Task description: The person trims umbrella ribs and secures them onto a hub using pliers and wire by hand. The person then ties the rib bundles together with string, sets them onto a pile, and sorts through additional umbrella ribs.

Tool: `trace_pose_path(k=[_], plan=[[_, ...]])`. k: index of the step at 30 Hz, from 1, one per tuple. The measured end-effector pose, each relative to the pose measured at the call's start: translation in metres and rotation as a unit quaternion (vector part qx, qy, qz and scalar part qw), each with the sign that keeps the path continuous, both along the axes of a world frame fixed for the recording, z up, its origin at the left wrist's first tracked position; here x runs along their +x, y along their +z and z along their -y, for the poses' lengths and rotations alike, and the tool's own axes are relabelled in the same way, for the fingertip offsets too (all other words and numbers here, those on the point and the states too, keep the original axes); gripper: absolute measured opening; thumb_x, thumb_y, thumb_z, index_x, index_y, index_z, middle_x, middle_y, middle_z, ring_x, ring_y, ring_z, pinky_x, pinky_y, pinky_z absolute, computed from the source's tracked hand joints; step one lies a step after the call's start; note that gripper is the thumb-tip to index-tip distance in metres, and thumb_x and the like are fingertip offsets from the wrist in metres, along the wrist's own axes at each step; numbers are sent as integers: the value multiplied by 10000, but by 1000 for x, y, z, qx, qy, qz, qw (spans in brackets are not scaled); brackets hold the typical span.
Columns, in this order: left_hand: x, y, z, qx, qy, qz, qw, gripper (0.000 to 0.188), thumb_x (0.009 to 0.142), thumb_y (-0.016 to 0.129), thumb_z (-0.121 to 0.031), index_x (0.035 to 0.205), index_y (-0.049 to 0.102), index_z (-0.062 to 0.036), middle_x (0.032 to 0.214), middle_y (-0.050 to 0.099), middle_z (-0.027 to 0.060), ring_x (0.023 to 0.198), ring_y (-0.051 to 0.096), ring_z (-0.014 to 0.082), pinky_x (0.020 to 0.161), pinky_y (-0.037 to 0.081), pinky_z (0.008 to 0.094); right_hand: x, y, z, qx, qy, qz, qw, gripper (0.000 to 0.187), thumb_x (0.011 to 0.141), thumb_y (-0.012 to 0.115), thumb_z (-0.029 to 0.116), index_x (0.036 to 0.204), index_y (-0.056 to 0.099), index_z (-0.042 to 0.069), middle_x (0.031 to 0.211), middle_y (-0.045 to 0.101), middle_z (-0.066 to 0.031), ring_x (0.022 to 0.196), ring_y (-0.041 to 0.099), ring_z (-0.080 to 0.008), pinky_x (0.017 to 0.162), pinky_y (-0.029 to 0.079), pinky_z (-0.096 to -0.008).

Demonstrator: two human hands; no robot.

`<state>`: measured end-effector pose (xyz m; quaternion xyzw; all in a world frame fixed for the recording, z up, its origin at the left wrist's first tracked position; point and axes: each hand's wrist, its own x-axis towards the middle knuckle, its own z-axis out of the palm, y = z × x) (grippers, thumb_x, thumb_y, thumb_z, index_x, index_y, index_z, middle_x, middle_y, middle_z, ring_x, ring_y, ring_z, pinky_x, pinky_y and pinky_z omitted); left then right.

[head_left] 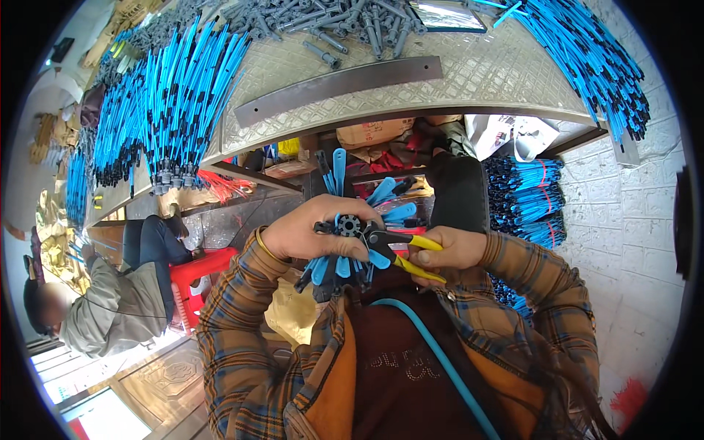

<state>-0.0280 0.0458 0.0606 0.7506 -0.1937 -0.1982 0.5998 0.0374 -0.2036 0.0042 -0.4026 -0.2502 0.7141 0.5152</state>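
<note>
My left hand is closed round a black slotted hub, its thumb along the near side. Flat blue paddles and black-ended arms fan out from under the hub on several sides. Yellow-handled pliers are in my right hand, fingers wrapped round the handles. Their black jaws reach the right side of the hub, close to my left thumb and fingers; what lies between the jaws is too small to make out. The piece is held over my lap, below the bench edge.
A patterned bench ahead carries a metal strip, heaped grey plastic parts and bundled blue rods. More bundles are stacked beside the white wall at right. Left, another person sits near a red stool.
</note>
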Motion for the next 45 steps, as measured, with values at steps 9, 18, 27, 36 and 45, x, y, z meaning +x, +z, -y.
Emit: trace_pose_path(k=[9, 18, 27, 36, 45], plan=[[-5, 8, 6, 61, -1, -10, 998, 356, 677, 741, -182, 951, 586, -17, 802, 589, 71, 735, 573, 178, 666, 446, 285, 15, 39, 14, -67, 14, 183, 981, 369, 901, 454, 400, 979, 523, 47, 714, 566, -63, 594, 568, -142, 536, 461, -264], [-8, 5, 20, 83, 102, -3, 991, 296, 739, 686, -139, 981, 562, -23, 802, 587, 30, 730, 543, 108, 661, 442, 263, 26, 87, 11, -62, 17, 579, 813, 346, 857, 529, 349, 995, 516, 32, 795, 588, -181, 710, 588, -330, 619, 457, -388], [-11, 0, 27, 43, 171, 65, 982, 310, 780, 668, -184, 1029, 553, -40, 848, 578, 25, 760, 523, 94, 689, 436, 253, 18, 71, 24, 15, -70, 719, 692, 266, 770, 616, 246, 837, 483, 26, 770, 518, -172, 712, 510, -363, 620, 419, -389], [-15, -1, -4, 3, 221, 102, 970, 320, 789, 658, -210, 1048, 558, -51, 855, 567, 58, 778, 531, 121, 720, 430, 280, 169, 51, 124, -164, -268, 848, 426, 249, 758, 623, 148, 945, 530, 13, 885, 563, -169, 767, 543, -325, 672, 439, -377], [5, 33, -12, -153, 168, 171, 959, 348, 772, 671, -283, 992, 575, -31, 847, 562, 52, 791, 538, 142, 705, 431, 274, 110, 69, 3, 1, -191, 671, 716, 599, 683, 665, 85, 1226, 417, 33, 978, 568, -140, 892, 562, -237, 752, 467, -320]])
